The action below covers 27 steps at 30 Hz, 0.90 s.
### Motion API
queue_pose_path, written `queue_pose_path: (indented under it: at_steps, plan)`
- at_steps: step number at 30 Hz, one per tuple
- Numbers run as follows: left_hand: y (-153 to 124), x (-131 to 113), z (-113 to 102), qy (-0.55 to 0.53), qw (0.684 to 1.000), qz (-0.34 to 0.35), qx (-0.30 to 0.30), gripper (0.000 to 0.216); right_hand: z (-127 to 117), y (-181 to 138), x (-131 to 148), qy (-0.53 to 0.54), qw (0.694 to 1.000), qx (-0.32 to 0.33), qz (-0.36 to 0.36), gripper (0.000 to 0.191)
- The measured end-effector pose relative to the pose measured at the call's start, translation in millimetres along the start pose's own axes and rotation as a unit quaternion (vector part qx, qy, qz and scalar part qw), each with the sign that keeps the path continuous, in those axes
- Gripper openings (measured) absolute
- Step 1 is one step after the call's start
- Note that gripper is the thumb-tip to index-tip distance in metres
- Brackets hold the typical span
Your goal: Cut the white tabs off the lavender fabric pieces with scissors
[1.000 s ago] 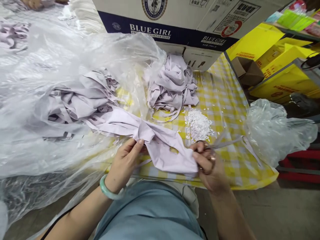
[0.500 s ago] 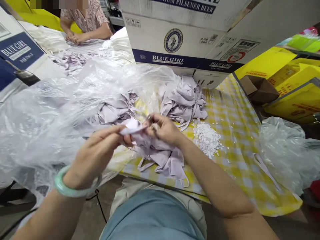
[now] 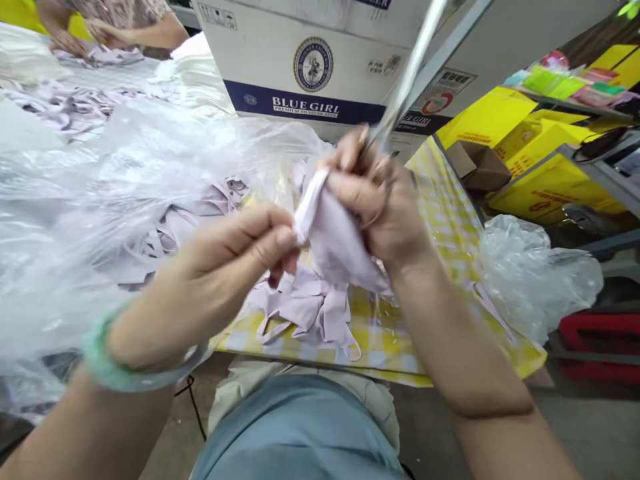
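My left hand (image 3: 215, 273), with a pale green bangle at the wrist, pinches the edge of a lilac garment (image 3: 340, 243) between thumb and fingers. Opposite it, my right hand (image 3: 390, 207) is closed and grips the same cloth near its top edge. The right hand also holds scissors (image 3: 410, 73), their blades pointing up and away; the handles are mostly hidden by the fingers. Below the hands, more lilac garments (image 3: 310, 307) with thin straps lie heaped at the table's front edge. Motion blurs both hands slightly.
Clear plastic sheeting (image 3: 75, 220) covers much of the left side. A Blue Girl carton (image 3: 260, 60) stands at the back of the yellow checked tablecloth (image 3: 440, 227). A crumpled plastic bag (image 3: 540, 280) sits on the right. Across the table, another person's hands (image 3: 75, 40) handle lilac cloth.
Both hands have risen from the heap, lifting the garment. The scissor blades now show above my right hand. The view has shifted to the right.
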<state>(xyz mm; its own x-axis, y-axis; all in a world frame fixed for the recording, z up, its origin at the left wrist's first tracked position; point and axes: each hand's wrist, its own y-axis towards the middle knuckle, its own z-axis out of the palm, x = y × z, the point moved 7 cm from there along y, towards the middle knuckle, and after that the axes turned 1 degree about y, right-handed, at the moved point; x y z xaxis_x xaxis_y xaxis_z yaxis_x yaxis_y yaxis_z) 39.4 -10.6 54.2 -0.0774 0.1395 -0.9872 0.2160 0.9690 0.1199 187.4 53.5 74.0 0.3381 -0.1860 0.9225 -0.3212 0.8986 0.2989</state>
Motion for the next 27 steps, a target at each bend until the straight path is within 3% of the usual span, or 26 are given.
queue_pose_path:
  at_steps: [1,3,5,9,13,15,17,19,21,24,27]
  plan:
    - [-4.3,17.2,14.9,-0.014,0.997,-0.043,0.065,0.023,-5.3,-11.2,-24.4,0.027,0.999,0.009,0.021,0.028]
    - [-14.1,51.4,34.3,-0.070,0.978,-0.138,0.138,0.025,-21.0,-25.5,-69.0,0.041,0.996,-0.012,0.075,0.034]
    - [-18.6,73.7,39.1,-0.130,0.965,-0.189,0.128,0.022,-36.2,-34.3,-95.0,-0.008,0.994,-0.039,0.102,0.037]
    - [-16.5,81.7,41.6,-0.172,0.957,-0.205,0.111,0.024,-54.3,-65.0,-89.9,-0.130,0.981,-0.135,0.043,0.033]
    - [-13.0,72.1,52.3,-0.185,0.949,-0.201,0.156,0.026,-30.4,-100.2,-89.8,-0.108,0.989,-0.086,0.051,0.031]
    - [-11.9,66.2,56.2,-0.159,0.955,-0.183,0.173,0.031,-24.0,-105.2,-97.3,-0.075,0.990,-0.091,0.071,0.031]
    - [-7.6,56.9,52.2,-0.080,0.979,-0.126,0.140,0.028,-24.8,-102.9,-105.6,-0.024,0.987,-0.138,0.077,0.036]
    - [-1.8,40.7,42.7,0.010,0.998,-0.029,0.056,0.022,-22.0,-99.3,-116.2,0.046,0.979,-0.177,0.085,0.041]
    - [2.3,29.4,38.9,0.013,0.999,0.032,-0.002,0.022,-10.1,-98.9,-129.1,0.101,0.971,-0.183,0.115,0.043]
    - [11.5,38.9,43.1,-0.126,0.992,-0.017,-0.023,0.029,8.4,-106.8,-139.2,0.130,0.966,-0.161,0.158,0.047]
    - [16.5,54.2,41.0,-0.175,0.978,-0.054,-0.098,0.029,-6.1,-123.6,-125.8,0.066,0.971,-0.167,0.156,0.044]
